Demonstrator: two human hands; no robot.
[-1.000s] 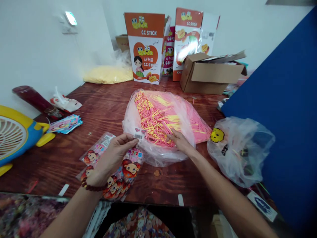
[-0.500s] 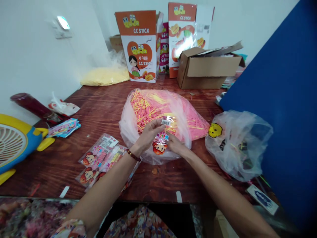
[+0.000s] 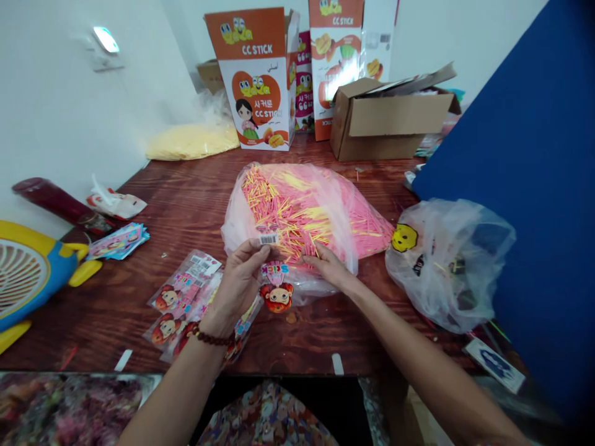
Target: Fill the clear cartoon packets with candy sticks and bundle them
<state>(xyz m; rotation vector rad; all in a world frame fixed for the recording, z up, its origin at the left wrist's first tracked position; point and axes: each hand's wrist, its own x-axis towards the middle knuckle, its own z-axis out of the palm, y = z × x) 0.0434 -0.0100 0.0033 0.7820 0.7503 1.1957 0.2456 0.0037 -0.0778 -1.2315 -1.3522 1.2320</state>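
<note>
My left hand (image 3: 242, 272) pinches a clear printed packet (image 3: 277, 297) by its edge. The packet has a barcode label at the top and a red-haired cartoon figure below, and hangs in front of the big bag. My right hand (image 3: 328, 266) is at the mouth of the clear plastic bag (image 3: 235, 226), fingers closed around a few thin pink sticks (image 3: 308, 243). Loose pink and yellow sticks (image 3: 264, 201) fill that bag, which lies on its side. Beneath my left forearm, several similar packets (image 3: 174, 300) are spread on the table, some partly hidden.
A translucent bag (image 3: 458, 260) with a yellow face stands at right beside a blue panel (image 3: 483, 148). Printed cartons (image 3: 260, 80) and an open brown box (image 3: 390, 121) line the back. A yellow-blue fan (image 3: 28, 272), dark red bottle (image 3: 51, 198) and tissue pack (image 3: 118, 203) are left.
My left hand has moved left with the packet, away from my right hand. My right hand has let go of the packet and closed on sticks at the bag's mouth.
</note>
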